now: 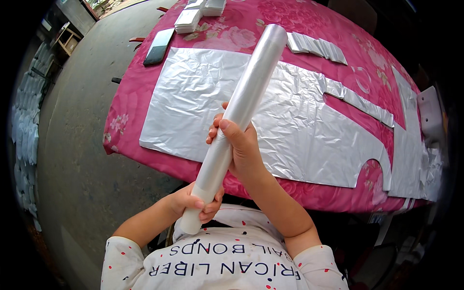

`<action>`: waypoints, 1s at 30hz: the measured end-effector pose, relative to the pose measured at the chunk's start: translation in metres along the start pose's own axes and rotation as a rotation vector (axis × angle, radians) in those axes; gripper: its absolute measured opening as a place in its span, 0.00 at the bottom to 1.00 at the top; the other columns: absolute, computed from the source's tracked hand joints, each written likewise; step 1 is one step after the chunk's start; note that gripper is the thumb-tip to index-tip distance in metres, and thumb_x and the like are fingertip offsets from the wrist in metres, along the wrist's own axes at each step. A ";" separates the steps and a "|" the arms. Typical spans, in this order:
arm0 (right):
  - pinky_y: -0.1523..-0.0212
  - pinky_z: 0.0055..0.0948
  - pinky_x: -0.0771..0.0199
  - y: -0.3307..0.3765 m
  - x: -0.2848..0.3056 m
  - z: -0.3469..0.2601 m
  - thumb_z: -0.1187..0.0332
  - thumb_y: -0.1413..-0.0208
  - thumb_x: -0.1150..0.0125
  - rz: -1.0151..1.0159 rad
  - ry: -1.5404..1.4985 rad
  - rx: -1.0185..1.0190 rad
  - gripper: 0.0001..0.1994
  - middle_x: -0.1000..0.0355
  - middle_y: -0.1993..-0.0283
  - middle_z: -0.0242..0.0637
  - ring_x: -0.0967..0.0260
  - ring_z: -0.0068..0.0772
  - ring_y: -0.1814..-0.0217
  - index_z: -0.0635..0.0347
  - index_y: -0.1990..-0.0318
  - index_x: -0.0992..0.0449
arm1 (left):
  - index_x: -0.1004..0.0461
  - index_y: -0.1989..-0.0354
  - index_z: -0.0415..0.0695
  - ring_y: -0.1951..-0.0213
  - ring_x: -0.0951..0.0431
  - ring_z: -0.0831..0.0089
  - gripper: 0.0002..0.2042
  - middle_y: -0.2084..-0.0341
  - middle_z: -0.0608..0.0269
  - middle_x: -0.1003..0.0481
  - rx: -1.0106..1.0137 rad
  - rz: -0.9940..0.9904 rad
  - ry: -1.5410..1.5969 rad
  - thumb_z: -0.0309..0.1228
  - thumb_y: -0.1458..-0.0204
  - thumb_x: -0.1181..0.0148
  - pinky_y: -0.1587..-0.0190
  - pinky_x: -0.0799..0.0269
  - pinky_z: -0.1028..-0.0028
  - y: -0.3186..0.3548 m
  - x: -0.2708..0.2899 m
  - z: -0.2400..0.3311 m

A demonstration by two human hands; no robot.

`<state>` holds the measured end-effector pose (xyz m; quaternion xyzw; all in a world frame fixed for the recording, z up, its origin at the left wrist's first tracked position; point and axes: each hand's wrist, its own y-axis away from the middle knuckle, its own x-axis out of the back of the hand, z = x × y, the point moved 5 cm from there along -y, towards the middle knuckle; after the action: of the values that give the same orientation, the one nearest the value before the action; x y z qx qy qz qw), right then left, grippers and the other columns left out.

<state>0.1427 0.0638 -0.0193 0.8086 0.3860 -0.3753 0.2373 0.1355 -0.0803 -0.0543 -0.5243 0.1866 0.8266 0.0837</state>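
Both hands grip a long roll of clear plastic film (240, 112), held slanting from lower centre up toward top centre of the frame. Left hand (195, 202) is closed around the roll's bottom end, near the lower middle, fingers wrapped over the whitish core. Right hand (239, 145) is closed around the shaft approx. mid-frame, thumb pointing up along it.

Roll hangs in the air above a table w/ a pink floral cloth (251, 21), not touching it. Flat on the cloth, spread across the centre, lies a big silvery plastic sheet (203, 96) cut w/ notches like a bag shape; more cut pieces sit at right (406, 145). Folded stacks of plastic (316, 47) rest at upper right of centre, smaller stacks (188, 20) at top, and a dark flat slab (158, 47) at upper left.

Judging by looks: roll seems stiff, fairly light, smooth and prob. slippery; two-handed hold, one at the end, one at the middle, suits it.
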 end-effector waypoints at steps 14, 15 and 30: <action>0.61 0.32 0.27 0.006 0.043 0.017 0.70 0.53 0.40 0.167 0.351 0.035 0.21 0.33 0.62 0.40 0.31 0.30 0.63 0.67 0.53 0.41 | 0.35 0.61 0.41 0.79 0.29 0.76 0.20 0.77 0.63 0.30 0.053 0.530 -0.563 0.48 0.44 0.53 0.75 0.31 0.75 -0.010 0.042 0.016; 0.60 0.32 0.27 0.002 0.051 0.009 0.70 0.53 0.40 0.192 0.337 0.003 0.22 0.33 0.61 0.41 0.31 0.31 0.62 0.68 0.53 0.41 | 0.35 0.61 0.40 0.80 0.30 0.76 0.23 0.78 0.63 0.31 0.097 0.450 -0.467 0.53 0.46 0.53 0.76 0.32 0.76 -0.008 0.035 0.017; 0.74 0.12 0.41 -0.032 0.139 -0.114 0.63 0.47 0.44 0.182 0.915 -0.145 0.11 0.29 0.70 0.23 0.39 0.10 0.75 0.60 0.63 0.25 | 0.34 0.52 0.35 0.79 0.29 0.77 0.36 0.79 0.62 0.30 0.266 0.368 -0.383 0.58 0.56 0.43 0.76 0.33 0.78 0.024 0.054 -0.022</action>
<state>0.2239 0.2213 -0.0635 0.9027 0.4038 0.0697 0.1308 0.1220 -0.1137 -0.1059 -0.3007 0.3659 0.8801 0.0343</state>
